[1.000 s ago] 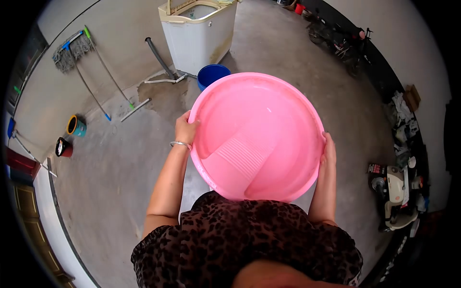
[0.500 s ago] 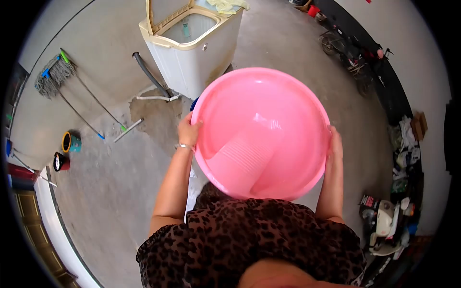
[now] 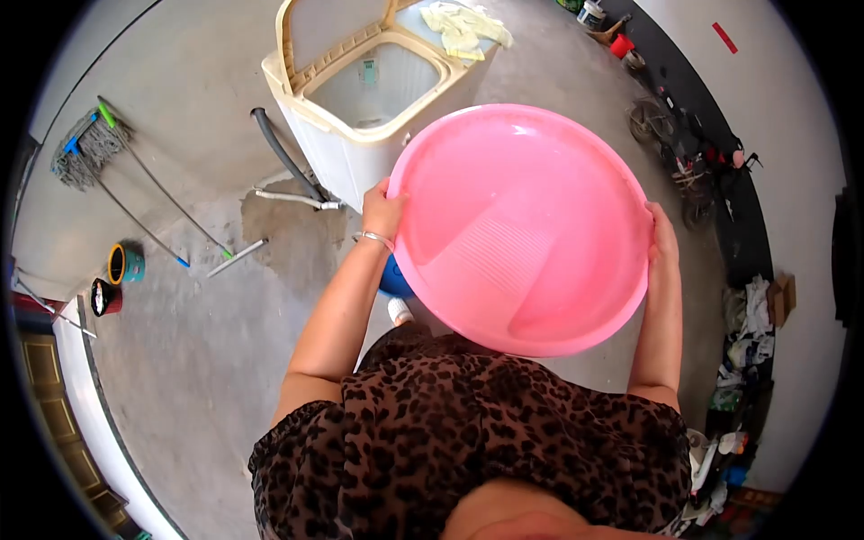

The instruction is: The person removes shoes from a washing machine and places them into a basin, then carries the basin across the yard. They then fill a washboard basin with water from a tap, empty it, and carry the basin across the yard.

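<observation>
A large round pink basin (image 3: pixel 576 225) with a ribbed washboard panel is held in front of my body, its inside facing me. My left hand (image 3: pixel 382 214) grips its left rim, thumb on the inner side, with a bracelet on the wrist. On the right rim, my right hand (image 3: pixel 662 236) is closed round the edge, its fingers partly hidden. Just beyond the basin stands a white washing machine (image 3: pixel 333 153) with its lid raised and tub exposed. Part of a blue bucket (image 3: pixel 394 277) shows below my left hand.
A yellow cloth (image 3: pixel 463 29) lies on the machine's top. A grey hose (image 3: pixel 283 153) runs down beside it. Mops (image 3: pixel 94 148) and a squeegee (image 3: pixel 238 257) lean at the left, near two small bins (image 3: pixel 126 263). A motorbike (image 3: pixel 688 171) and piled items (image 3: pixel 747 333) line the right wall.
The washing machine appears nearer, and more of its open tub shows. The basin, held in both hands, has shifted right and slightly up in view. The blue bucket now shows below my left hand.
</observation>
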### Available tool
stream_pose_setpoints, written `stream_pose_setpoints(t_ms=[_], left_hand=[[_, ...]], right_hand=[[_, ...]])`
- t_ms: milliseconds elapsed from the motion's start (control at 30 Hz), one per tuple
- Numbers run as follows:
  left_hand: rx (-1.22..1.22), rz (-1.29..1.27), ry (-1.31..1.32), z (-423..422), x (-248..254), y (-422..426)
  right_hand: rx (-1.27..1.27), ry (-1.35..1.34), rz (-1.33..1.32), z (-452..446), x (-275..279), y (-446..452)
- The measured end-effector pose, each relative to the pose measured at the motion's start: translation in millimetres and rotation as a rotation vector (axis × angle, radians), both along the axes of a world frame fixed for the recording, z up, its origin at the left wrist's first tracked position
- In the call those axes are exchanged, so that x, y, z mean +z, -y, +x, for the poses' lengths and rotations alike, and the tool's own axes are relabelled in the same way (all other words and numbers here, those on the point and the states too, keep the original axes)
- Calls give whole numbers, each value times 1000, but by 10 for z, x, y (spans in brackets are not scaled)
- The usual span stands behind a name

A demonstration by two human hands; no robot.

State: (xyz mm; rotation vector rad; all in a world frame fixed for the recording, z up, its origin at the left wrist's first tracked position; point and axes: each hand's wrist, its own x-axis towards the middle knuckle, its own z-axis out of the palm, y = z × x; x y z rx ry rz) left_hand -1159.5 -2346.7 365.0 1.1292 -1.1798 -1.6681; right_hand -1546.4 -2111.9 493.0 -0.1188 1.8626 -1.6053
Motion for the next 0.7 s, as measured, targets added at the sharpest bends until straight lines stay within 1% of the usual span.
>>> stream_pose_setpoints(t_ms=[200,233,400,467,600,633,700], left_hand=[[66,62,-30,-187,64,822],[66,83,-36,-207,20,959],[129,181,-88,-303,-76,1515],[173,210,-109,-356,-183,1715],[318,237,-106,-532,-416,1931],[337,239,-126,-576,-561,1995],[317,215,-132,-635,-450,2044]], right_hand=[[77,43,12,-386,208,1233],[124,29,8,-545,173,1451],[292,-22,69,-722,419,2651],[368,30,115,-891,445,3141],[544,-118,200,-1104,426,3978],[569,-160,233,-1122,448,4145],[638,-214,280,-1160,512,4424]])
